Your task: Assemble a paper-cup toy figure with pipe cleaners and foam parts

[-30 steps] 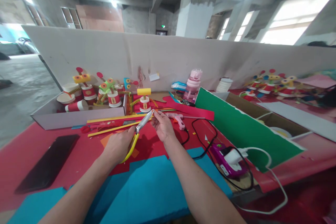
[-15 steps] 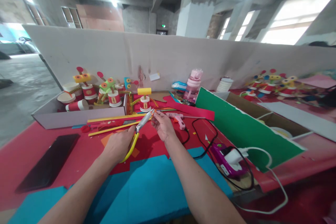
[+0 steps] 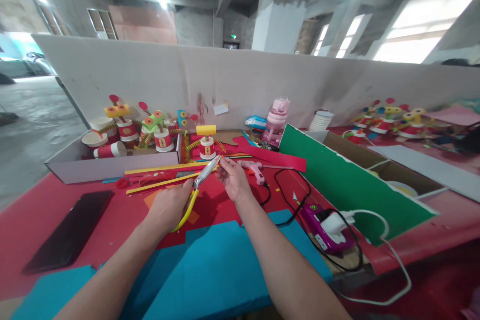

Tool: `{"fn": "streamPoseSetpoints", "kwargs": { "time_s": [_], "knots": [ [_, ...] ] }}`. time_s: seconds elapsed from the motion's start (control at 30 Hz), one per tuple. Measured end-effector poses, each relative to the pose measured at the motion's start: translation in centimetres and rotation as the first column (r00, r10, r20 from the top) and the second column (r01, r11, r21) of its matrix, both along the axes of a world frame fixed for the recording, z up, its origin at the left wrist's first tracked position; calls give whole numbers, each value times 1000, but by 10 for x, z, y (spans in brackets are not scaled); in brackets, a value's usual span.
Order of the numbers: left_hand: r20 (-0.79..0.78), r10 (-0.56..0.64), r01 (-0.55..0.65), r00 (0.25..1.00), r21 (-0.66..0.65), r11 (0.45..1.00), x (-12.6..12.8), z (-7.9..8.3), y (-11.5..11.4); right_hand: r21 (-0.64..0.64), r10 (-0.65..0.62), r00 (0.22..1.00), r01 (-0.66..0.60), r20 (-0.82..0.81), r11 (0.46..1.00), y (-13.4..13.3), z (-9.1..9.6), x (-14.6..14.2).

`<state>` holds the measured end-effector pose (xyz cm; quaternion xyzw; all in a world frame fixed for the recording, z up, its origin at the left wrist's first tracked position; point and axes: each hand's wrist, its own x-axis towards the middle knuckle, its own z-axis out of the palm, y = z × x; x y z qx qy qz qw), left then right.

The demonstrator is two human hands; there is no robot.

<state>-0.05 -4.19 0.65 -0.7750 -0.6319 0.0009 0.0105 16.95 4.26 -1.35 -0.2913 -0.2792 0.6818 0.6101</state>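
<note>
- left hand [image 3: 168,208] gripping yellow-handled scissors [image 3: 198,187], blades pointing up and away
- right hand [image 3: 233,180] pinching something tiny right at the blade tips
- glue gun [image 3: 253,169] lying just beyond on the red worktop [image 3: 45,212]

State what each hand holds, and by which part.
The left hand grips the scissors by their yellow handles. The right hand reaches the blade tips; whether it pinches anything cannot be told.

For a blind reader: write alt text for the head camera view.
A person's left hand grips yellow-handled scissors, the blade tips at the fingertips of the right hand, over a red table strewn with paper strips, a glue gun and paper-cup figures.
</note>
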Motion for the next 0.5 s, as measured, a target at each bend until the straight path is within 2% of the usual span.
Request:
{"fn": "streamPoseSetpoints", "kwargs": {
  "time_s": [0.5],
  "knots": [
    [-5, 7, -7, 1000, -12, 1000, 2, 3, -1, -9, -14, 1000, 14, -9, 1000, 1, 0, 0]
  ]
}}
